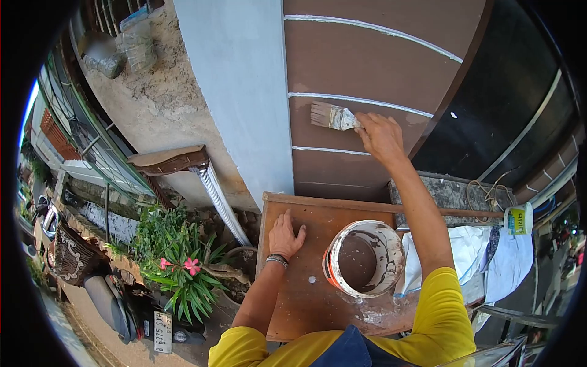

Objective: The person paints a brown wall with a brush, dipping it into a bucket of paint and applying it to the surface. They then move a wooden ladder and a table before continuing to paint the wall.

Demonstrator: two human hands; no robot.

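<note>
My right hand grips a paintbrush by its paint-smeared handle, bristles pointing left against the brown wall between two white lines. My left hand lies flat with fingers spread on the wooden tabletop, a dark band around its wrist. Between my arms stands a white paint bucket, its inner wall streaked and brown paint in the bottom. White smears mark the tabletop in front of the bucket.
A wooden pole runs along the table's back edge to a small labelled tub. White sheeting lies at the right. To the left are a flowering plant, a parked motorcycle and a silver post. A pale pillar borders the brown wall.
</note>
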